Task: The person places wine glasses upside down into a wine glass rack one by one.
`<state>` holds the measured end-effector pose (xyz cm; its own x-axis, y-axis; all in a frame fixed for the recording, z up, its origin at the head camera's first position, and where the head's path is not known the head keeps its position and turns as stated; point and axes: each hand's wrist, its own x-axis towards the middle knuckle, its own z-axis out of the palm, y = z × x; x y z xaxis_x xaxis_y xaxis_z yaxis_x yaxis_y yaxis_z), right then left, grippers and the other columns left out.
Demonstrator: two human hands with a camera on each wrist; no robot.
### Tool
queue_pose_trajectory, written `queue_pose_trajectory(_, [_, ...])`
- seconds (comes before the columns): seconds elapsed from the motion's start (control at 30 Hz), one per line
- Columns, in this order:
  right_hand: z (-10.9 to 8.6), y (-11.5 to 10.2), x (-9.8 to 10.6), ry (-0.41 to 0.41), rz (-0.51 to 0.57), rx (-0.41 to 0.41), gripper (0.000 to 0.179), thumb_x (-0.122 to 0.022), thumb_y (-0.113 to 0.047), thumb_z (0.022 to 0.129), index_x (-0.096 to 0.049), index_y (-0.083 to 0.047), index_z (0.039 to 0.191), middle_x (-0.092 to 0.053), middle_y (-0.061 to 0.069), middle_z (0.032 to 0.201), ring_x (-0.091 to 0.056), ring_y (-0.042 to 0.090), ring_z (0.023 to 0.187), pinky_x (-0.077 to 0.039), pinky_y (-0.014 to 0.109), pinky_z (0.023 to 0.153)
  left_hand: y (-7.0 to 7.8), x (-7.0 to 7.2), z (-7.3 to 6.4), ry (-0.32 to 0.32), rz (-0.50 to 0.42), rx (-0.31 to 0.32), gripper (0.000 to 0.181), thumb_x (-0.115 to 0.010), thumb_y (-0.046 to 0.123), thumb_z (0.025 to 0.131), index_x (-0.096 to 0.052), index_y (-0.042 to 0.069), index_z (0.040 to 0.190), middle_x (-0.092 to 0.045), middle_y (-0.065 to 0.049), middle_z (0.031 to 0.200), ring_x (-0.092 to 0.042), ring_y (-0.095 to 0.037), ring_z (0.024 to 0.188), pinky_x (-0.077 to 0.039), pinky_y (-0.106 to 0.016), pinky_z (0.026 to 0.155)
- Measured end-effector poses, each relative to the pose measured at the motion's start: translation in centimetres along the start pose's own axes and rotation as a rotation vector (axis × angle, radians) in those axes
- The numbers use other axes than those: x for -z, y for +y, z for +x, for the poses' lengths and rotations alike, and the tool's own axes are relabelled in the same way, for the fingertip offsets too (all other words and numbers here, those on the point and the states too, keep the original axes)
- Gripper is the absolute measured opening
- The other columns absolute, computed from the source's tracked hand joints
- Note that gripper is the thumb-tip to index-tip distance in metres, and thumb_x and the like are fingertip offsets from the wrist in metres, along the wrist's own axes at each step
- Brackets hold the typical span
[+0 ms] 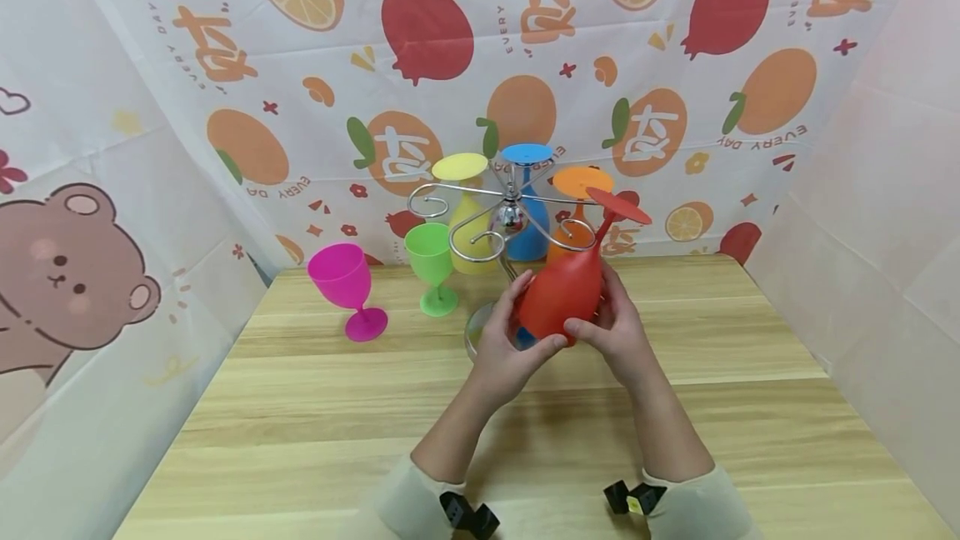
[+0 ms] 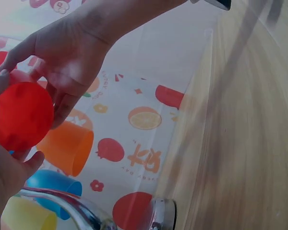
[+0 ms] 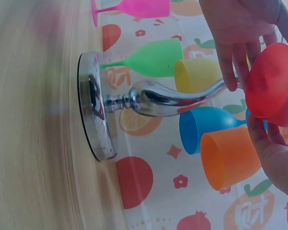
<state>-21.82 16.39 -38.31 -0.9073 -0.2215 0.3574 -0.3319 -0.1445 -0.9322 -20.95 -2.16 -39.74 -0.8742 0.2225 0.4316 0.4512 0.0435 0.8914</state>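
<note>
Both hands are curved round the red goblet's bowl, left hand (image 1: 504,357) and right hand (image 1: 621,336) on opposite sides, wrists angled inward. Red goblet (image 1: 562,298) is upside down, stem tipped up-right, just beside the chrome rack (image 1: 510,219); can't tell if they touch. Orange goblet (image 1: 582,182) hangs beyond.

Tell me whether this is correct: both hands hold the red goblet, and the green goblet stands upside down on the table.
Upside down is wrong: in the head view, the green goblet stands upright on the table. The left hand and right hand do hold the red goblet.
</note>
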Motion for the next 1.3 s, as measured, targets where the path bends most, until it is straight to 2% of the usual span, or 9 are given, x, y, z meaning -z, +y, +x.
queue_pose_trajectory(0.13, [0.10,-0.09,0.11,-0.003,-0.028,-0.019,0.093,-0.071,-0.001,0.083,-0.022,-0.032,0.155,-0.041,0.005,0.147,-0.048,0.030,0.130,-0.057,0.037,0.089,-0.11,-0.20,0.16,0.007,-0.032,0.028,0.078,-0.078,0.029,0.085,-0.033,0.031,0.149,-0.047,0.008,0.144,-0.048,-0.018,0.129,-0.052,-0.039,0.100])
queue_pose_trajectory(0.27, [0.16,-0.12,0.03,0.025,-0.050,-0.033,0.094,-0.073,-0.004,0.083,-0.020,-0.035,0.155,-0.039,0.002,0.150,-0.043,0.029,0.134,-0.056,0.035,0.090,-0.26,-0.12,0.22,0.002,-0.019,0.048,0.074,-0.076,0.031,0.086,-0.035,0.032,0.148,-0.049,0.008,0.141,-0.050,-0.019,0.126,-0.053,-0.040,0.097])
queue_pose_trajectory(0.63, [0.16,0.34,-0.35,0.129,-0.063,-0.048,0.079,-0.074,-0.008,0.085,-0.029,-0.023,0.148,-0.048,0.006,0.143,-0.049,0.026,0.127,-0.053,0.027,0.095,-0.47,0.26,0.30,0.026,-0.014,0.104,0.075,-0.076,0.040,0.085,-0.036,0.031,0.147,-0.051,0.008,0.139,-0.052,-0.019,0.123,-0.053,-0.040,0.096])
queue_pose_trajectory(0.83, [0.05,0.38,-0.42,0.162,-0.095,-0.036,0.074,-0.076,-0.010,0.084,-0.035,-0.022,0.145,-0.051,0.005,0.141,-0.052,0.025,0.124,-0.053,0.025,0.094,-0.51,0.27,0.33,0.033,-0.044,0.133,0.082,-0.079,0.040,0.082,-0.034,0.024,0.149,-0.049,0.007,0.140,-0.050,-0.021,0.126,-0.051,-0.048,0.098])
queue_pose_trajectory(1.13, [-0.01,0.47,-0.37,0.147,-0.151,0.001,0.071,-0.076,-0.010,0.085,-0.043,-0.022,0.146,-0.052,0.006,0.139,-0.051,0.024,0.124,-0.052,0.023,0.095,-0.60,0.31,0.42,0.013,-0.118,0.116,0.083,-0.081,0.029,0.082,-0.031,0.033,0.147,-0.050,0.004,0.140,-0.054,-0.020,0.126,-0.052,-0.041,0.099])
queue_pose_trajectory(1.3, [-0.10,0.42,-0.43,0.140,-0.158,0.020,0.071,-0.076,-0.009,0.085,-0.044,-0.022,0.146,-0.053,0.006,0.138,-0.051,0.024,0.123,-0.053,0.023,0.094,-0.68,0.30,0.38,0.012,-0.123,0.116,0.082,-0.082,0.028,0.081,-0.032,0.033,0.147,-0.050,0.004,0.140,-0.055,-0.021,0.125,-0.051,-0.045,0.100])
